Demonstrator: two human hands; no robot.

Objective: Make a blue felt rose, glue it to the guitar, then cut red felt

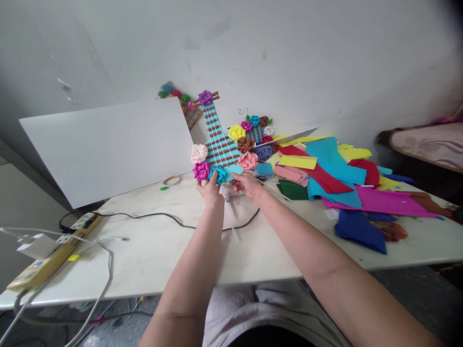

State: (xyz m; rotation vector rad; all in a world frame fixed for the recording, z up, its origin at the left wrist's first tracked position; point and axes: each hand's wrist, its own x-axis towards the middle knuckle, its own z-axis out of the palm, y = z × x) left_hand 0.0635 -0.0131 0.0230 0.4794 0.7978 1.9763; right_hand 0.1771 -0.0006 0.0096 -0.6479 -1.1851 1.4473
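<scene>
A guitar-shaped paper craft [220, 144] stands tilted up above the table, light blue with brown cross strips and white strings. Crepe paper flowers ring it, among them a purple flower [205, 98] at the top, a yellow flower [237, 132] and a pink flower [248, 161]. My left hand [210, 193] is closed on its lower edge by the magenta flower [201, 170] and the blue flower [217, 175]. The lower right edge is pinched in my right hand [247, 184]. A glue gun-like pale object [226, 193], partly hidden, lies just below, between my hands.
Coloured crepe paper [336, 164] is heaped at the right. A large white board [108, 152] leans at the left. Other flowered crafts stand against the wall. A tape roll [171, 180], a power strip [54, 250] and a black cable [159, 215] lie on the table.
</scene>
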